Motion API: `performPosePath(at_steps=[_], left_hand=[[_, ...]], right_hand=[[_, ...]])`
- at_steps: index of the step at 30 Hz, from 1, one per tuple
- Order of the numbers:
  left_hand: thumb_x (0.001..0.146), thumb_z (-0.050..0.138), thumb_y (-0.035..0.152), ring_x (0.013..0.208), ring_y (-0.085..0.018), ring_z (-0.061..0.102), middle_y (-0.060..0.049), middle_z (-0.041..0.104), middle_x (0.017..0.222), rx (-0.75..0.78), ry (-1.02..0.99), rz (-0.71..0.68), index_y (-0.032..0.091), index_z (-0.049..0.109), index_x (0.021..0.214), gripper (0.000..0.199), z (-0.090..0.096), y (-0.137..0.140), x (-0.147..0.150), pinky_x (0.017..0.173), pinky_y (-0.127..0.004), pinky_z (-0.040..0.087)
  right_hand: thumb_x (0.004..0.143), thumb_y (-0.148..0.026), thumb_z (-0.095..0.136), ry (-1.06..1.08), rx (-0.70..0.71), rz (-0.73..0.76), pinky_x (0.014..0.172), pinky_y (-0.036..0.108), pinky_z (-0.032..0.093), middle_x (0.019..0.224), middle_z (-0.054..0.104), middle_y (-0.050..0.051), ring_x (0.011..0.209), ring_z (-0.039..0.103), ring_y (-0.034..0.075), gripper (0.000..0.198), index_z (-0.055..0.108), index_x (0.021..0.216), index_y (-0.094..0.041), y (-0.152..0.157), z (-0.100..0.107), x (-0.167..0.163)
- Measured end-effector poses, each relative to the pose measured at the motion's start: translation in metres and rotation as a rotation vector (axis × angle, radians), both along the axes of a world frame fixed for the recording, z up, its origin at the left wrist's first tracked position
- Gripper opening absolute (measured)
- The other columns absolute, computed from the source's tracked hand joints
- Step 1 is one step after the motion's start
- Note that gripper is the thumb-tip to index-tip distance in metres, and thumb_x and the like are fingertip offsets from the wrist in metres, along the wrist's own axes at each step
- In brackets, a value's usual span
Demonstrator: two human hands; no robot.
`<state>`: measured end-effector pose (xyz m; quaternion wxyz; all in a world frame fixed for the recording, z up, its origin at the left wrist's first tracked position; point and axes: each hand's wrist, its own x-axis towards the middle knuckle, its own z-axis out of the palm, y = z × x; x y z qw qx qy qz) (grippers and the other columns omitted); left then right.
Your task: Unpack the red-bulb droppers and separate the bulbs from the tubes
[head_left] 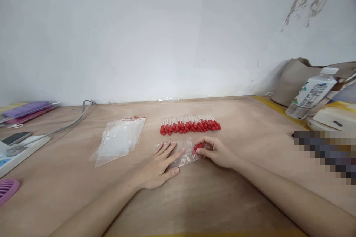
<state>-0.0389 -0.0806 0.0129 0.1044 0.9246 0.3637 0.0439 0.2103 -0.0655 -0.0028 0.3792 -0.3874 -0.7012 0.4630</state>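
My left hand (161,164) lies flat with fingers spread, pressing a small clear zip-lock bag (182,159) against the table. At the bag's right end my right hand (213,152) is closed in a pinch on a red-headed piece (198,147). Its head shows between thumb and fingers; whether a stem reaches into the bag I cannot tell. Just beyond both hands lies a row of red-headed sticks (190,125) with thin pale stems, heads toward me. Left of the left hand is a fanned stack of clear zip-lock bags (119,139).
A white power strip (30,152) with a grey cable and a phone (17,138) sit at the left, near purple packets (27,109). On the right are a plastic bottle (313,92), a grey-brown bag (289,81) and a pixelated patch. The wall (139,37) closes off the far edge.
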Motion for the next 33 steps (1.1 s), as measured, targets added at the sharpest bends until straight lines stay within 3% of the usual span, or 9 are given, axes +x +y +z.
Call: performPosePath(at_steps=[2,6,11,15,17,20,25,29,33], left_hand=[[0.088,0.029,0.050,0.131,-0.031,0.002,-0.004,0.001,0.145,-0.008,0.029,0.036,0.034,0.007,0.137,0.056,0.000,-0.002,-0.001,0.103,-0.055,0.010],[0.085,0.029,0.055,0.130,-0.036,-0.003,-0.004,-0.003,0.145,-0.017,0.062,0.127,0.035,0.012,0.136,0.057,0.000,-0.008,-0.003,0.101,-0.058,0.011],[0.082,0.031,0.059,0.129,-0.036,0.013,-0.007,0.015,0.145,0.080,0.080,0.172,0.036,0.019,0.135,0.059,0.002,-0.016,-0.004,0.099,-0.058,0.015],[0.084,0.032,0.056,0.118,-0.033,0.035,-0.010,0.041,0.130,0.212,0.050,0.210,0.032,0.035,0.130,0.053,0.008,-0.015,0.002,0.097,-0.056,0.021],[0.087,0.032,0.049,0.117,-0.029,0.036,-0.010,0.044,0.126,0.270,-0.015,0.161,0.028,0.042,0.126,0.046,0.009,-0.010,0.005,0.099,-0.053,0.022],[0.089,0.031,0.040,0.127,-0.025,0.023,-0.008,0.034,0.136,0.254,-0.080,-0.012,0.023,0.040,0.128,0.043,0.007,0.001,0.006,0.104,-0.046,0.019],[0.090,0.028,0.045,0.133,-0.024,0.009,-0.002,0.012,0.145,0.076,0.022,-0.082,0.030,0.020,0.136,0.049,0.002,0.005,0.003,0.106,-0.047,0.013],[0.089,0.028,0.048,0.133,-0.024,0.007,-0.001,0.009,0.145,0.052,0.056,-0.048,0.033,0.017,0.136,0.051,0.000,0.003,0.001,0.106,-0.048,0.011],[0.088,0.029,0.049,0.133,-0.024,0.008,-0.001,0.009,0.145,0.055,0.051,-0.047,0.032,0.018,0.136,0.051,0.001,0.003,0.001,0.106,-0.047,0.011]], right_hand=[[0.073,-0.039,0.060,0.130,-0.112,-0.011,0.061,0.027,0.049,0.070,0.062,0.000,0.062,0.059,0.012,0.029,0.053,0.091,-0.017,0.006,-0.001,0.006],[0.070,-0.038,0.064,0.243,-0.183,-0.114,0.064,0.026,0.050,0.078,0.065,0.003,0.064,0.061,0.011,0.032,0.054,0.091,-0.016,0.016,-0.003,0.016],[0.071,-0.041,0.062,0.236,-0.188,-0.129,0.066,0.028,0.051,0.083,0.066,0.006,0.069,0.063,0.013,0.035,0.057,0.094,-0.016,0.020,0.013,0.030],[0.070,-0.041,0.063,0.189,0.008,-0.256,0.067,0.030,0.052,0.081,0.066,0.006,0.068,0.063,0.014,0.034,0.056,0.093,-0.016,0.026,0.045,0.042],[0.072,-0.040,0.061,0.219,0.152,-0.337,0.067,0.031,0.052,0.083,0.066,0.006,0.069,0.063,0.014,0.032,0.054,0.092,-0.017,0.033,0.057,0.041],[0.079,-0.036,0.054,0.167,0.467,-0.429,0.071,0.032,0.051,0.085,0.065,0.006,0.077,0.063,0.016,0.024,0.052,0.094,-0.018,0.047,0.062,0.027],[0.087,-0.020,0.041,-0.378,0.926,-0.338,0.080,0.032,0.045,0.095,0.063,0.008,0.090,0.058,0.017,0.017,0.054,0.098,-0.019,0.071,0.046,-0.014],[0.086,-0.010,0.039,-0.765,1.024,-0.202,0.079,0.030,0.042,0.102,0.060,0.010,0.094,0.054,0.019,0.022,0.053,0.102,-0.016,0.087,0.035,-0.035],[0.085,-0.008,0.043,-0.840,1.026,-0.152,0.079,0.029,0.040,0.099,0.061,0.010,0.092,0.054,0.019,0.022,0.054,0.101,-0.015,0.096,0.028,-0.042]])
